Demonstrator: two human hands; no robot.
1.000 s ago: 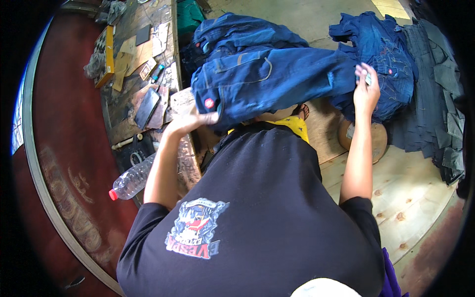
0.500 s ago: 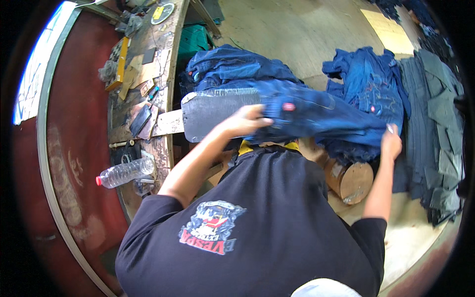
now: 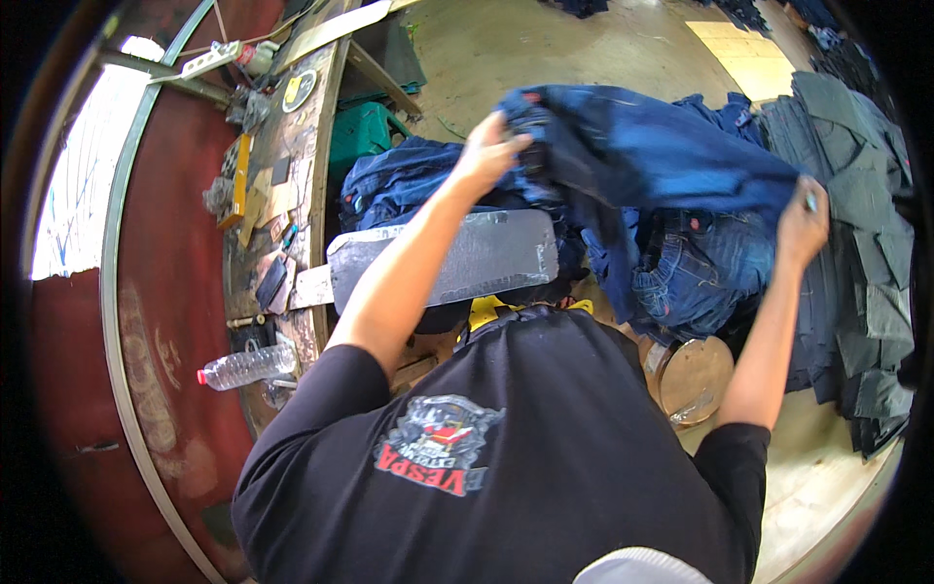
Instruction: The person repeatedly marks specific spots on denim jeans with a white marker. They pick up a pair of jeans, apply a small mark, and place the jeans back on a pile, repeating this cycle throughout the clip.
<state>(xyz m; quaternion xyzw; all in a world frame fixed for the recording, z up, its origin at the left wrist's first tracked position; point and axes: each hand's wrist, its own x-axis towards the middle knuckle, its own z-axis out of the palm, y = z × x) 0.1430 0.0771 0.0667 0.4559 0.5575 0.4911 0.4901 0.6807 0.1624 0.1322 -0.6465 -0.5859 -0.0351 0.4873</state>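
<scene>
A pair of blue jeans (image 3: 671,146) is stretched in the air between my hands. My left hand (image 3: 491,154) is closed on its waist end, where a small red tag shows. At the other end, my right hand (image 3: 804,222) grips the leg cloth. Below and left of the jeans, a dark flat board (image 3: 457,261) with a rounded end juts out over my lap, bare of cloth. More blue jeans (image 3: 696,263) lie piled under the raised pair, and another heap of denim (image 3: 394,180) sits behind the board.
On the left a worn wooden workbench (image 3: 316,224) carries a phone, scraps and a yellow box (image 3: 234,180). A plastic bottle (image 3: 248,367) with a red cap lies near its front end. Grey trousers (image 3: 846,175) are stacked at right. A round wooden drum (image 3: 693,382) stands beside me.
Both hands have lifted the jeans up and away from me, off the board. The board now shows its full length, and the jeans pile on the right is partly covered by the raised pair.
</scene>
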